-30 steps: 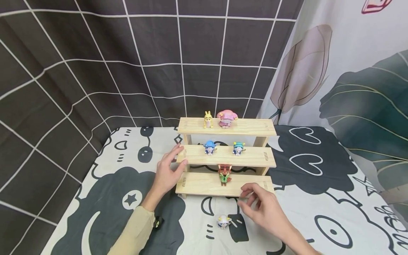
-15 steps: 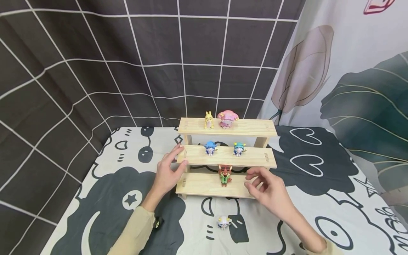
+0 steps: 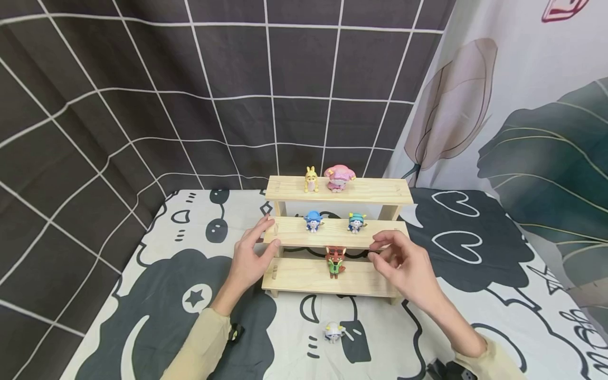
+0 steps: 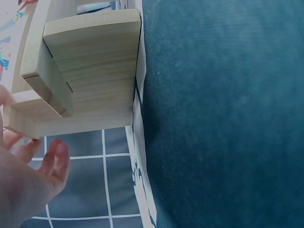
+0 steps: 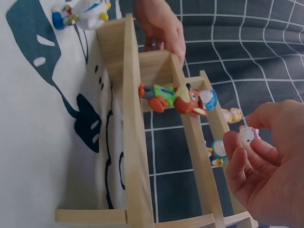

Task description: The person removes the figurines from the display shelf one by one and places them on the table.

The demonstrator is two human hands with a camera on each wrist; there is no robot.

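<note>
A three-tier wooden shelf stands on the patterned cloth. At the left end of its middle tier my left hand holds the plank, thumb on the front side and fingers toward the back. My right hand, with bent fingers and nothing visible between them, hovers by the right end of the middle tier. A fox figurine in green stands on the bottom tier. On the middle tier are a blue-hatted figurine and a teal-hatted figurine. The top tier bears a yellow rabbit figurine and a pink figurine.
A white figurine with yellow horns is on the cloth in front of the shelf. Behind the shelf hangs a dark curtain with white grid lines. A pale leaf-print curtain hangs at the right.
My right hand has moved up and slightly right, from the bottom tier's front to the middle tier's right end. The left hand has stayed in place, and the figurines stand where they were.
</note>
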